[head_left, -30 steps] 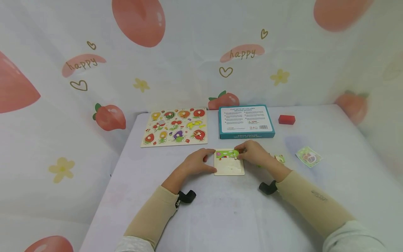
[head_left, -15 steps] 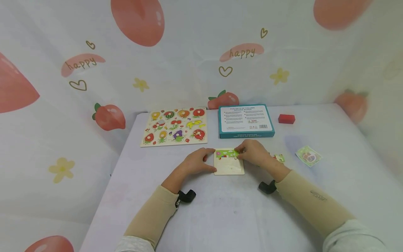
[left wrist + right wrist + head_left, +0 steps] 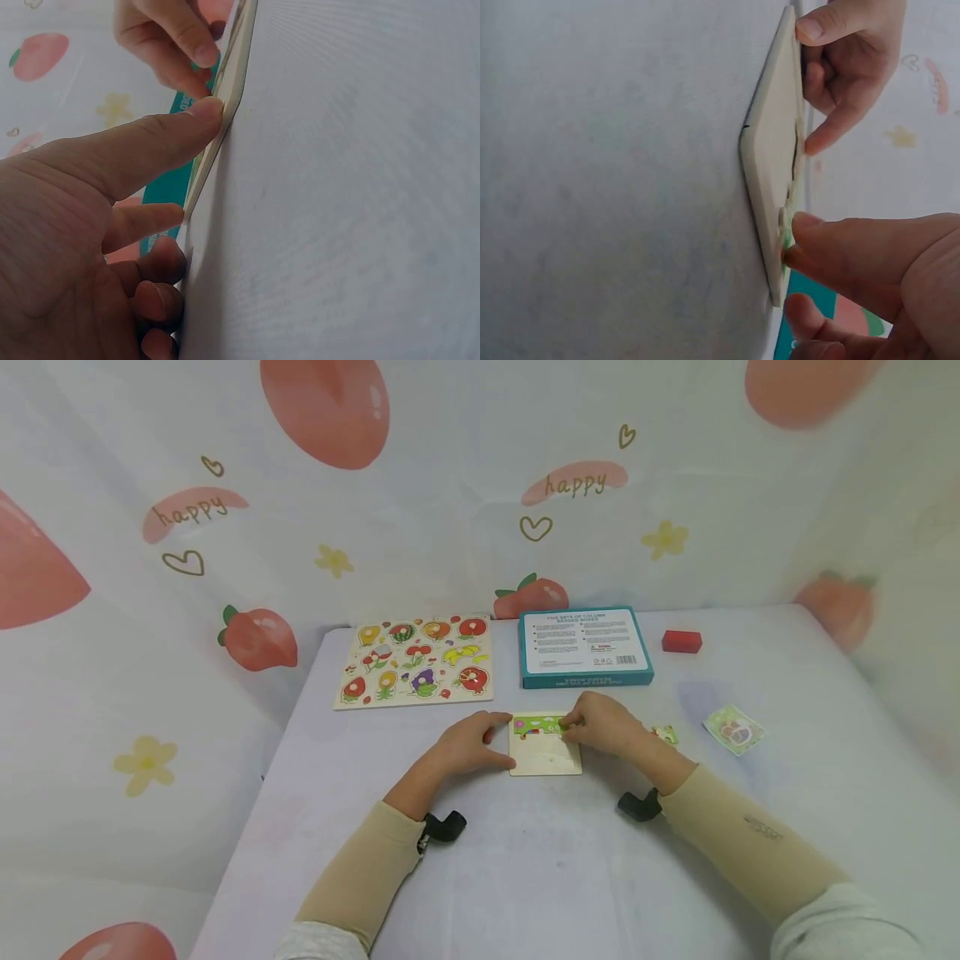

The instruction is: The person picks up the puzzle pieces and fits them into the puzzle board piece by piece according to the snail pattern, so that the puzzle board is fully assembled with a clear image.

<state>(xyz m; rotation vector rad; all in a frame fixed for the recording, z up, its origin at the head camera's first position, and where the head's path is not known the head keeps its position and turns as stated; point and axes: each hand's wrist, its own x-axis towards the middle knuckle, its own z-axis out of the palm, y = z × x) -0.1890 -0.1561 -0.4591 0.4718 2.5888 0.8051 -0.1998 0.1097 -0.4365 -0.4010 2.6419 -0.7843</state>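
A small square wooden puzzle board (image 3: pixel 542 760) lies on the table, a green picture strip across its far side and bare wood nearer me. My left hand (image 3: pixel 467 747) holds its left edge, thumb at the near corner and index finger at the far one. At the far right corner, my right hand (image 3: pixel 606 723) pinches a green puzzle piece (image 3: pixel 786 241) between thumb and index finger. That piece sits against the board, largely covered by the fingers. Beside the right wrist lie loose puzzle pieces (image 3: pixel 665 734), partly hidden behind the hand.
Behind on the left is a wooden fruit puzzle (image 3: pixel 415 662). A teal and white box (image 3: pixel 587 647) lies behind the board, with a red block (image 3: pixel 682 642) to its right. A picture card (image 3: pixel 734 730) is at the right. A printed curtain (image 3: pixel 450 485) hangs behind the table.
The right fingers have shifted slightly on the green piece, which now lies flatter in line with the strip. The left hand and the board stay put.
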